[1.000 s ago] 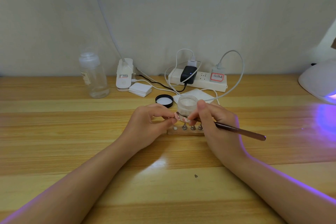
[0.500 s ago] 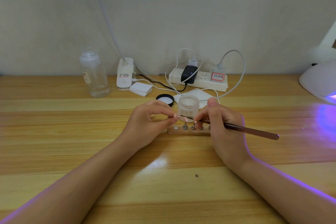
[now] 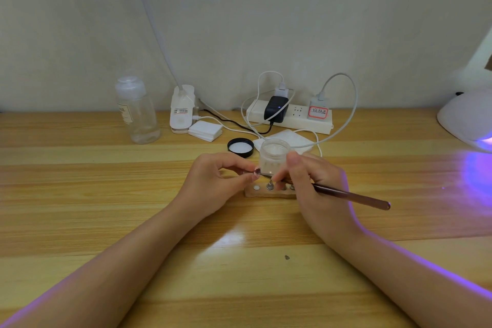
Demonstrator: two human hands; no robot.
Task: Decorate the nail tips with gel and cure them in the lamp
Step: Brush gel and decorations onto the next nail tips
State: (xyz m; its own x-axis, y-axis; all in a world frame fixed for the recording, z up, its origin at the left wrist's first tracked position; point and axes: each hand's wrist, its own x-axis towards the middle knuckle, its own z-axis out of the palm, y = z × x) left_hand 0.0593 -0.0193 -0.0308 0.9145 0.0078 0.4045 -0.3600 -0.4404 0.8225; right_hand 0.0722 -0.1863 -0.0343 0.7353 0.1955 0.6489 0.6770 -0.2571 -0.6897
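Left hand [image 3: 215, 181], centre of the wooden table [image 3: 80, 194], thumb and forefinger pinched on a small nail tip [image 3: 257, 171], held just above the left end of a wooden holder block [image 3: 269, 192]. Right hand [image 3: 314, 184], fingers curled round a thin brush [image 3: 346, 194], its fine end touching the nail tip, its long handle pointing right and slightly nearer. On the block, small metal stands, one visible at the middle, others partly hidden behind the right hand.

Likely risks: gel smeared past the edge of the tip or onto the left fingertips, since pinch and brush end sit so close together; the tiny tip slipping or flipping out of the pinch under brush pressure. Open jar [image 3: 274, 156] standing just beyond the hands, touching distance from the right knuckles, so a backward flick could tip it. Curing lamp [image 3: 468, 120] at the far right edge, glowing violet and spilling light over the table; stray light could perhaps begin hardening gel too soon.

Around: black jar lid [image 3: 240, 147] lying upturned left of the jar, white pads behind it, clear bottle [image 3: 137, 112] far left, clip-on lamp base [image 3: 182, 112] beside it, power strip [image 3: 292, 116] with plugs and looping white cables along the wall. Path rightward to the lamp looks unobstructed apart from the brush handle.
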